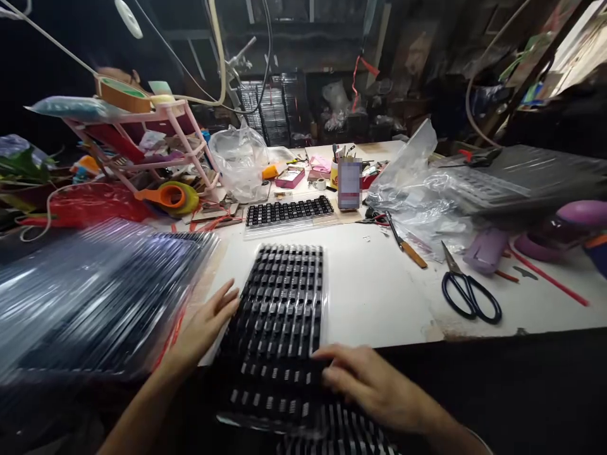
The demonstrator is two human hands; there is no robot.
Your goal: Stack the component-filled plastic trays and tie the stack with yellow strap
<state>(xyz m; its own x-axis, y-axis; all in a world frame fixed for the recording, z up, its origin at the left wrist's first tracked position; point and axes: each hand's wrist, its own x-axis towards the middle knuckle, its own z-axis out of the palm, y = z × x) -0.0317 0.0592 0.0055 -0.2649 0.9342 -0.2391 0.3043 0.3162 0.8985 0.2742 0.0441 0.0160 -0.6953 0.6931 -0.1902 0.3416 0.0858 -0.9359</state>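
A clear plastic tray (pixel 284 303) filled with rows of small black parts lies lengthwise before me, its near end reaching past the table's front edge. My left hand (pixel 208 319) is at its left side, fingers stretched out along the rim. At the tray's right rim is my right hand (pixel 358 376), its fingers curled with the fingertips against the edge. Below the near end, another ridged black tray (pixel 346 433) is partly hidden and blurred. A similar tray of black parts (pixel 289 212) sits farther back on the table.
Plastic-wrapped stacked trays (pixel 118 297) lie at left. On the right are scissors (pixel 467 294), a wooden-handled tool (pixel 406 243) and crumpled clear plastic (pixel 427 215). A phone (pixel 349 183) stands at the back, with a pink rack (pixel 184 136) to its left.
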